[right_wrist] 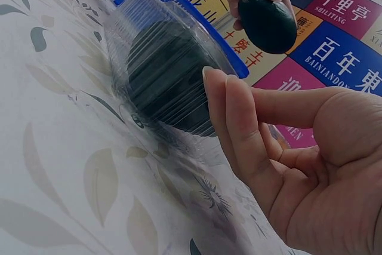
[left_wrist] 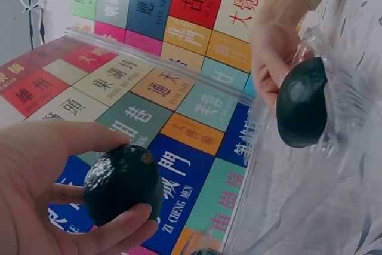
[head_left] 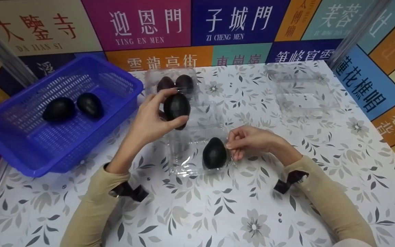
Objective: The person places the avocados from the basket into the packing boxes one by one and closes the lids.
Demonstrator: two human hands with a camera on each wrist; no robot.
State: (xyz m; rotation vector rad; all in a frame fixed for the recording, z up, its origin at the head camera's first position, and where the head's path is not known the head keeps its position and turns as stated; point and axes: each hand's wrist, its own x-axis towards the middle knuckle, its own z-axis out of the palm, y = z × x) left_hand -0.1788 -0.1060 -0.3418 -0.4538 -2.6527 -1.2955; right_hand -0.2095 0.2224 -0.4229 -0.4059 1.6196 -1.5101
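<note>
My left hand (head_left: 147, 120) grips a dark avocado (head_left: 177, 105) between thumb and fingers, raised above the table; its fingers curl round the avocado in the left wrist view. Below it lies an opened clear plastic clamshell box (head_left: 185, 164), its lid folded back. Another avocado (head_left: 214, 153) sits in the right side of that box. My right hand (head_left: 252, 140) pinches the box's right edge between thumb and fingertips. In the right wrist view, the avocado in the box (right_wrist: 170, 79) shows through the ribbed clear wall.
A blue plastic basket (head_left: 134, 84) with two avocados (head_left: 59, 109) stands at the left. Behind the opened box, another clear box (head_left: 151, 73) holds two dark avocados (head_left: 184, 84). A further clear box (head_left: 307, 97) lies at the back right. Printed panels (head_left: 142, 24) border the table.
</note>
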